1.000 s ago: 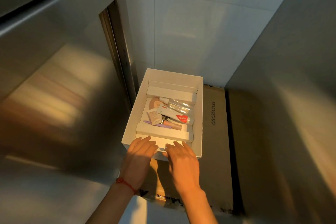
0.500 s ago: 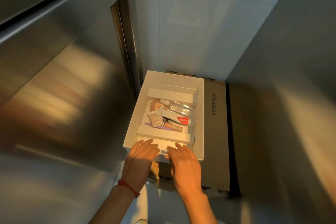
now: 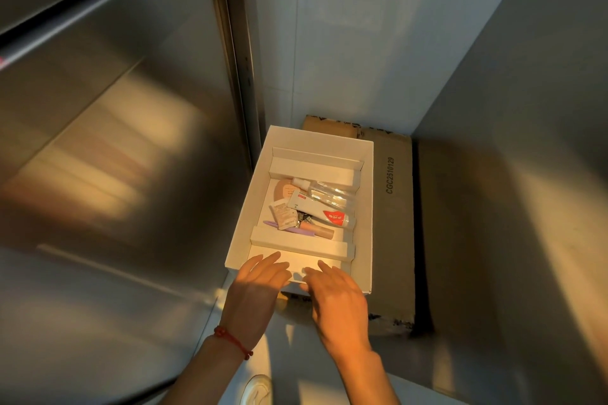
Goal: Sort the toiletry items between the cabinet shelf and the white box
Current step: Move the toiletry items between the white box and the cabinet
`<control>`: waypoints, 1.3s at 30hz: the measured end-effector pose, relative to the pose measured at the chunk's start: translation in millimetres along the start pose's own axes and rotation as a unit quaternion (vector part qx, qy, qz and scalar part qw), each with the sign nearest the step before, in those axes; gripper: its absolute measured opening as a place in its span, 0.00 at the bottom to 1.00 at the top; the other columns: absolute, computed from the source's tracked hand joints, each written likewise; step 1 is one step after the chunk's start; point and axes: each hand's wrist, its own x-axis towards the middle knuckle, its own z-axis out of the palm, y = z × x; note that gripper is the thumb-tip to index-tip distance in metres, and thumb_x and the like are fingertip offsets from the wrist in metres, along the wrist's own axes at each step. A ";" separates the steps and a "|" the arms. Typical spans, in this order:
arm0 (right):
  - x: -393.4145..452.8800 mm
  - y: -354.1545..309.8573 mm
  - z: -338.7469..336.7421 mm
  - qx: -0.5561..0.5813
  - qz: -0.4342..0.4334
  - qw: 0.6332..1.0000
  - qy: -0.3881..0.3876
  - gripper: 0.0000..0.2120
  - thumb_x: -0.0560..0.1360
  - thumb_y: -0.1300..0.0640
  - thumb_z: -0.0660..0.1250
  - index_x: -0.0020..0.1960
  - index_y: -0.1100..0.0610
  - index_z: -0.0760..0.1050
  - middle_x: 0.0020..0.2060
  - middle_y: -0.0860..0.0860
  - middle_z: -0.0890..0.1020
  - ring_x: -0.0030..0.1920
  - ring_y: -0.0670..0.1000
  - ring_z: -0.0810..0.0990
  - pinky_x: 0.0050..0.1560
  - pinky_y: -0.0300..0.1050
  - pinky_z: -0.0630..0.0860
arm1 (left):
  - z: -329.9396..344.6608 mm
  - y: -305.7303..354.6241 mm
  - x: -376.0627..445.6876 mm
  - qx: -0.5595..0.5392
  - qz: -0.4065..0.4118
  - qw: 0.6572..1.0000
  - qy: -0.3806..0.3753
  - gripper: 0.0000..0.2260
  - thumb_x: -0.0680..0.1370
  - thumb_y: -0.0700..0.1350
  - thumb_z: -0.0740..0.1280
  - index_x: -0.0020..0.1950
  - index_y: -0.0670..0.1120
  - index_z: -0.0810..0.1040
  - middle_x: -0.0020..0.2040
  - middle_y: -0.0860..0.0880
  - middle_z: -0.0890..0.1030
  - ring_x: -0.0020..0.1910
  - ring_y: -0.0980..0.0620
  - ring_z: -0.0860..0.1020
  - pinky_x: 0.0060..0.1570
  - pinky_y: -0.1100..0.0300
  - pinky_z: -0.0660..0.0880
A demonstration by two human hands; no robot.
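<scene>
Below, the white box [image 3: 364,207] is seen resting on a brown cardboard carton [image 3: 394,223] that lies against the tiled wall [image 3: 362,43], with a brushed-metal cabinet face [image 3: 115,141] to the left. Both hands are held at the box's near edge. The left hand [image 3: 255,293] is stretched forward with its fingers straight and slightly spread, the fingertips laid over the near rim; a red cord bracelet [image 3: 232,340] is worn on that wrist. The right hand [image 3: 339,297] is likewise extended, fingers relaxed and a little apart, reaching over the same rim just beside the left. Nothing is gripped by either hand. Inside the box, between two white cardboard dividers, the toiletry items are gathered: a white tube with a red end [image 3: 320,211], a clear plastic packet [image 3: 329,195], a small sachet [image 3: 283,215], a beige rounded piece [image 3: 282,189], a purple stick [image 3: 286,228] and a peach-coloured tube [image 3: 317,231]. A white shoe [image 3: 256,390] is visible at the bottom edge.
</scene>
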 end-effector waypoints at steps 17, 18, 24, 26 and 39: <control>-9.8 13.7 -15.6 0.019 -0.069 0.996 -0.044 0.11 0.60 0.58 0.81 0.41 0.54 0.84 0.42 0.50 0.85 0.45 0.52 0.85 0.42 0.42 0.80 | -29.3 -13.8 -5.4 -0.004 0.033 0.997 -0.075 0.10 0.63 0.42 0.79 0.42 0.42 0.85 0.44 0.44 0.85 0.46 0.43 0.84 0.43 0.44 0.79; -9.0 16.7 -19.1 0.021 -0.074 0.997 -0.029 0.08 0.64 0.57 0.78 0.42 0.55 0.84 0.43 0.50 0.85 0.45 0.52 0.85 0.43 0.43 0.80 | -32.7 -17.5 -6.0 0.011 0.041 0.996 -0.074 0.06 0.70 0.43 0.74 0.45 0.42 0.85 0.46 0.44 0.85 0.47 0.44 0.83 0.45 0.44 0.79; 4.9 45.0 -32.5 -0.024 -0.089 0.995 0.025 0.07 0.71 0.61 0.72 0.48 0.61 0.84 0.46 0.56 0.85 0.47 0.56 0.84 0.46 0.53 0.80 | -50.3 -45.5 3.5 0.047 0.057 0.994 -0.076 0.28 0.84 0.46 0.45 0.50 0.37 0.83 0.50 0.40 0.83 0.51 0.40 0.82 0.49 0.38 0.76; 9.7 55.5 -35.5 -0.030 -0.075 0.997 0.007 0.20 0.58 0.69 0.80 0.48 0.63 0.83 0.47 0.58 0.85 0.47 0.58 0.84 0.46 0.57 0.79 | -52.6 -51.1 12.3 0.037 0.034 0.996 -0.080 0.19 0.82 0.44 0.53 0.52 0.37 0.83 0.51 0.40 0.83 0.52 0.39 0.81 0.49 0.35 0.74; 16.1 90.1 -39.6 -0.053 -0.100 0.992 -0.046 0.31 0.52 0.72 0.81 0.55 0.64 0.80 0.55 0.60 0.81 0.57 0.62 0.79 0.49 0.59 0.78 | -48.5 -87.1 38.2 0.126 0.085 0.961 -0.232 0.35 0.42 0.37 0.84 0.48 0.42 0.84 0.50 0.41 0.84 0.48 0.42 0.83 0.41 0.45 0.79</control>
